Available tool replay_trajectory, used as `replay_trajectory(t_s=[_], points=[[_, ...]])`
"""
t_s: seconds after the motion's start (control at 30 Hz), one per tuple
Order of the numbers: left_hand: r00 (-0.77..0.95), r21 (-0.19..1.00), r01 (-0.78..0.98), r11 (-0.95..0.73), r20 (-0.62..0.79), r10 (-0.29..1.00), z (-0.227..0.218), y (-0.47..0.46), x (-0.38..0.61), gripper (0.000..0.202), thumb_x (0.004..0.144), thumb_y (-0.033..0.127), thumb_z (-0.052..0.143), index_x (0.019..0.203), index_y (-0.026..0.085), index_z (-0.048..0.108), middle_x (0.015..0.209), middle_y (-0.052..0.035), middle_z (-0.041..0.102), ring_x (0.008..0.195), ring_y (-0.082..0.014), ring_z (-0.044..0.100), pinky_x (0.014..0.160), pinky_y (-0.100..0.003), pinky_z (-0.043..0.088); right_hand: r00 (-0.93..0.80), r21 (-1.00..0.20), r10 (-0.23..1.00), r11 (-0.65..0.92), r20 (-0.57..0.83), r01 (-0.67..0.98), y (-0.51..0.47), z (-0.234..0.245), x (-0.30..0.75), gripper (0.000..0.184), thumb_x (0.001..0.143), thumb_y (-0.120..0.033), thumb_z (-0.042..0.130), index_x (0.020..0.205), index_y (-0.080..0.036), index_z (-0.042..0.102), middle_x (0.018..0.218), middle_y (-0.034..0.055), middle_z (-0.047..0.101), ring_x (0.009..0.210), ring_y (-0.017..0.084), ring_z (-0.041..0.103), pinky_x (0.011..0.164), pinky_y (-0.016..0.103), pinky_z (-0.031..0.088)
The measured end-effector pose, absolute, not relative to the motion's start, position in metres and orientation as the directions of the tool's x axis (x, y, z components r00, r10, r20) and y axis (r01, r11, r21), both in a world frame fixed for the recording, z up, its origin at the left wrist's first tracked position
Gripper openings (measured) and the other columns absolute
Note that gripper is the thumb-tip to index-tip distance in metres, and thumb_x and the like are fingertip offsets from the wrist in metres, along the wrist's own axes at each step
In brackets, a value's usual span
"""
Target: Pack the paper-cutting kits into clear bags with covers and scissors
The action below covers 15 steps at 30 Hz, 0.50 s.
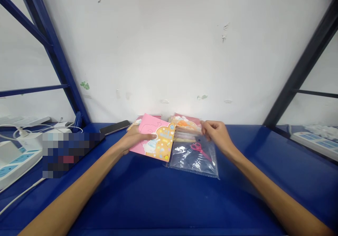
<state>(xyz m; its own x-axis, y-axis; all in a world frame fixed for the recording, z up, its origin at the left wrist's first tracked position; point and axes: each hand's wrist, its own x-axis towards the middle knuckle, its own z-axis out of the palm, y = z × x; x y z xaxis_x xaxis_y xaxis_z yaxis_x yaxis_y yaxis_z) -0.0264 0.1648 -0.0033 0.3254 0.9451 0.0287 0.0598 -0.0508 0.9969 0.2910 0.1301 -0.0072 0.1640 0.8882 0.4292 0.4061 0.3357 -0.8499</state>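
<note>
My left hand (133,139) grips a pink and orange booklet (161,146), thumb on top and fingers underneath. A cartoon animal and small printed shapes decorate its front. To the right lies a clear plastic bag (182,160) on the blue table. Pink scissors (202,151) and a stack of colourful paper sheets (186,123) show through the plastic. With curled fingers, my right hand (215,130) pinches the bag's upper right edge. The booklet partly covers the bag's left side and another pink item behind it.
A black phone (114,127) lies at the back left. White power strips stand at the left (16,165) and right (317,141), with plugs and white cables on the left one. A pixelated area hides a dark object nearby. Blue frame posts (56,60) flank the white wall.
</note>
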Motion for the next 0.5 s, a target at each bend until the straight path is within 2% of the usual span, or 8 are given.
replay_trajectory(t_s=[0.1, 0.23, 0.4, 0.5], points=[[0.316, 0.999, 0.03, -0.04, 0.029, 0.948, -0.003, 0.1637, -0.0252, 0.041, 0.063, 0.023, 0.089, 0.103, 0.02, 0.078, 0.107, -0.0169, 0.079, 0.089, -0.0347, 0.078, 0.071, -0.043, 0.064, 0.159, -0.872, 0.893, 0.349, 0.42, 0.344, 0.132, -0.0087, 0.2914, 0.047, 0.087, -0.048, 0.062, 0.051, -0.02, 0.053, 0.045, -0.0019, 0.053, 0.038, 0.011, 0.043, 0.046, 0.026, 0.032], [0.305, 1.0, -0.013, -0.009, 0.012, 0.952, 0.0002, 0.1587, -0.0203, 0.034, 0.063, 0.021, 0.089, 0.096, 0.019, 0.078, 0.109, -0.0177, 0.078, 0.098, -0.0347, 0.076, 0.077, -0.044, 0.064, 0.137, -0.871, 0.894, 0.364, 0.426, 0.331, 0.1326, -0.0107, 0.2911, 0.048, 0.089, -0.049, 0.062, 0.051, -0.02, 0.051, 0.048, -0.001, 0.057, 0.039, 0.01, 0.044, 0.048, 0.026, 0.034], [0.288, 0.997, -0.065, 0.046, -0.025, 0.957, -0.0053, 0.1613, -0.0188, 0.052, 0.064, 0.026, 0.091, 0.113, 0.02, 0.075, 0.116, -0.0171, 0.077, 0.099, -0.0355, 0.076, 0.08, -0.046, 0.064, 0.152, -0.866, 0.894, 0.347, 0.421, 0.359, 0.1316, -0.0106, 0.2914, 0.048, 0.089, -0.049, 0.062, 0.052, -0.02, 0.051, 0.055, 0.0009, 0.063, 0.041, 0.011, 0.047, 0.048, 0.027, 0.035], [0.303, 0.99, -0.11, 0.085, -0.048, 0.952, -0.0087, 0.1644, -0.0203, 0.055, 0.065, 0.028, 0.091, 0.116, 0.018, 0.073, 0.116, -0.0194, 0.076, 0.095, -0.0355, 0.076, 0.078, -0.046, 0.064, 0.168, -0.848, 0.884, 0.341, 0.436, 0.406, 0.1305, -0.0099, 0.2914, 0.047, 0.09, -0.049, 0.061, 0.054, -0.02, 0.053, 0.055, 0.0013, 0.064, 0.043, 0.012, 0.05, 0.05, 0.027, 0.037]])
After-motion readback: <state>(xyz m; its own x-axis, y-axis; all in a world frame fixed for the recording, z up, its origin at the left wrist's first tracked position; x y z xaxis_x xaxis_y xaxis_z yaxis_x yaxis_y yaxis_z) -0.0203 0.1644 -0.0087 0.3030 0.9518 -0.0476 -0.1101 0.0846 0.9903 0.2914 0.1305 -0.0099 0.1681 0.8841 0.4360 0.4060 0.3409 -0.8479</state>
